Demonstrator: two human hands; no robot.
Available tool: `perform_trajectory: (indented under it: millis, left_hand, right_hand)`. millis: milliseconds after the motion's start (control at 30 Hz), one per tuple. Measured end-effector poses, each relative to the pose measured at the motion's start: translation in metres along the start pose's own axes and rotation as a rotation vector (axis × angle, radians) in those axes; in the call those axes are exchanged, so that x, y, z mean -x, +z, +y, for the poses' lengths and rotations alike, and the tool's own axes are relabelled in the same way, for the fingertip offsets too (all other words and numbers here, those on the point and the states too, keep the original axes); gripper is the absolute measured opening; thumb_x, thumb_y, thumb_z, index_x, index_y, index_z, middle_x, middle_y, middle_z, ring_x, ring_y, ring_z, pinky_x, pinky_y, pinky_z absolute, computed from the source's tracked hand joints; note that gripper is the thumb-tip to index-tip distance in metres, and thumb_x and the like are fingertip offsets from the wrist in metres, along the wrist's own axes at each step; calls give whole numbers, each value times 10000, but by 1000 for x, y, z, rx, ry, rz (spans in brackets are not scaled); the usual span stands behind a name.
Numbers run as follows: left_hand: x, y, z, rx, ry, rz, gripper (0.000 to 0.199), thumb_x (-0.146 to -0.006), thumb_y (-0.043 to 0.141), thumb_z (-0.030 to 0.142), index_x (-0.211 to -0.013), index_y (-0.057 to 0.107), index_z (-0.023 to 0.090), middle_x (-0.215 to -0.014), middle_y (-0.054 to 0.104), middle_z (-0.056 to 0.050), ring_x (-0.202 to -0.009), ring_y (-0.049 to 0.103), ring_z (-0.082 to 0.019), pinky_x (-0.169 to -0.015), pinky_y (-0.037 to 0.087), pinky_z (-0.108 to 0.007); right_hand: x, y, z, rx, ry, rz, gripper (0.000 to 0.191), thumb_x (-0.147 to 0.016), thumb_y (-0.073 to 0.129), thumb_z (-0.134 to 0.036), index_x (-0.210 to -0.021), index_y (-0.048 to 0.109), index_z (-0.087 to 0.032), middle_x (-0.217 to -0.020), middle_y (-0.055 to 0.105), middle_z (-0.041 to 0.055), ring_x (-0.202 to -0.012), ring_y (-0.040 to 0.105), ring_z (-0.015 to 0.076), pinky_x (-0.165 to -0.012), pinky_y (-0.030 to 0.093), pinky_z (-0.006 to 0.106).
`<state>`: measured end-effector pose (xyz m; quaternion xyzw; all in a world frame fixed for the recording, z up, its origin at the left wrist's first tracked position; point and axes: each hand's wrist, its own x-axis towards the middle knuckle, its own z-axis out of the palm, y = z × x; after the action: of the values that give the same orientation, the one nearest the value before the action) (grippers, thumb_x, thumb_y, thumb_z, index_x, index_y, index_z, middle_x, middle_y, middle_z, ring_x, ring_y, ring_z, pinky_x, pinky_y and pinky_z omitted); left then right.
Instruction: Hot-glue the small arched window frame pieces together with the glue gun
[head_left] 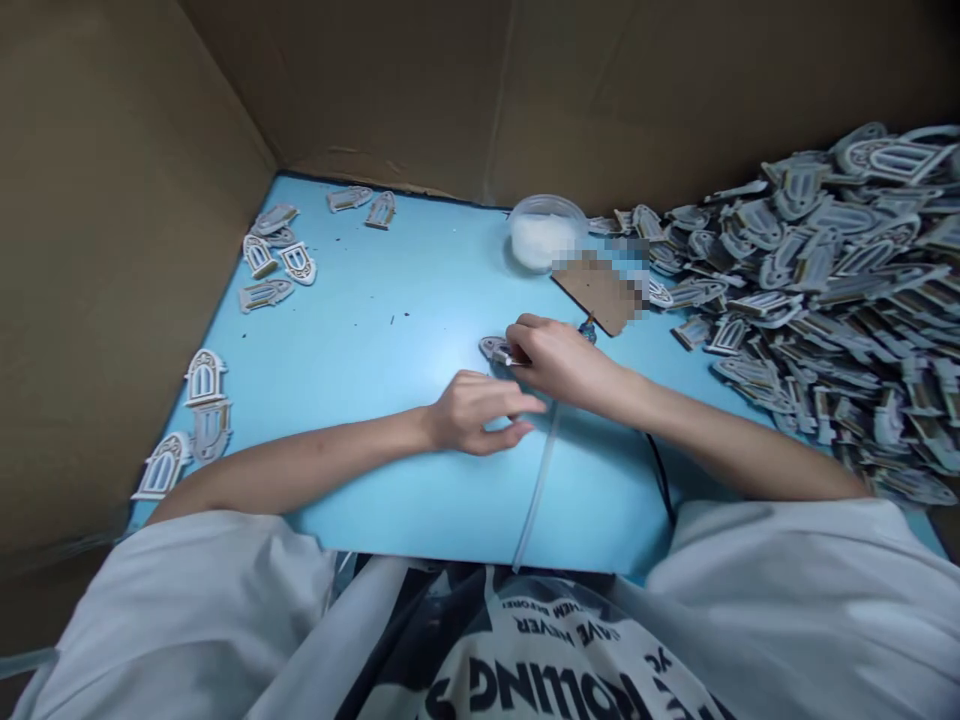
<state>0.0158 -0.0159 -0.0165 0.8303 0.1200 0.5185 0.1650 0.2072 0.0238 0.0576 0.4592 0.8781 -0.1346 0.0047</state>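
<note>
Right hand [562, 365] closed on a slim white-tipped tool [514, 360], its tip set to an arched window cutout [493, 349] for close edge work; left hand [480, 415] open at 8 o'clock on the blue table [360, 330], within reach.

1. The shirt [525, 650] carries large black capitals, upside down from this view; they look like "ROLLING", with the last letters cut off by the frame.
2. Smaller capitals above them seem to read "NEVER" and "BEFORE"; the rest is too curved to tell.
3. The brown card [592, 295] is partly pixelated, with nothing legible.
</note>
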Motion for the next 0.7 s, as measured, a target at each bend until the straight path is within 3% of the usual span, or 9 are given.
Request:
perform_trajectory:
  millis: [67, 167, 300, 433, 500, 600, 700]
  left_hand:
    - [-2, -4, -5, -23, -133, 92, 113, -1127, 592, 369, -1157, 605, 260, -820, 708, 53, -689, 645, -77, -659, 539, -207]
    - [-6, -9, -14, -101, -355, 124, 164, -1049, 697, 274, -1124, 552, 259, -969, 681, 26, -813, 601, -90, -733, 524, -219]
    - [-10, -12, -21, -186, -624, -41, 295, -918, 788, 148, -1157, 638, 235, -1119, 745, -14, -996, 652, -139, -885, 546, -278]
    - [-12, -13, -19, -180, -760, -200, 353, -905, 790, 135, -1224, 675, 232, -1138, 781, -16, -1051, 690, -164, -973, 576, -304]
    - [-13, -16, -18, -178, -788, -233, 366, -910, 862, 204, -1228, 684, 233, -1159, 781, -22, -1041, 687, -171, -988, 577, -313]
    - [-12, -21, -20, -246, -761, -290, 583, -820, 1038, 500, -1229, 716, 237, -1218, 781, -50, -1108, 675, -223, -1049, 549, -362]
    - [-10, -24, -24, -310, -680, -356, 845, -749, 972, 802, -1324, 722, 236, -1311, 771, -87, -1197, 665, -267, -1124, 515, -401]
  right_hand:
    - [13, -1, 7, -103, -14, 99, 27, -1009, 722, -177, -985, 712, -171, -1097, 714, 134, -923, 650, 259, -783, 432, 362]
    - [27, 2, 22, -78, -15, 331, 133, -1083, 702, -303, -1042, 734, -180, -1165, 695, 162, -1031, 638, 306, -836, 423, 395]
    - [41, 20, 41, 127, -68, 374, 350, -1191, 470, -246, -1043, 783, -198, -941, 708, 126, -913, 573, 291, -810, 334, 437]
    - [52, 37, 53, 142, -100, 402, 406, -1171, 433, -153, -1164, 834, -214, -1090, 801, 146, -1052, 594, 315, -865, 357, 472]
    - [56, 40, 58, 79, -126, 404, 390, -1171, 462, -175, -1280, 833, -225, -1175, 824, 141, -1135, 612, 324, -902, 382, 483]
    - [58, 41, 63, 30, -177, 399, 422, -1145, 478, -136, -1404, 802, -210, -1304, 831, 135, -1283, 623, 333, -994, 401, 506]
    - [58, 42, 67, 23, -226, 379, 480, -1094, 483, -66, -1444, 783, -199, -1382, 827, 123, -1448, 595, 347, -1103, 380, 532]
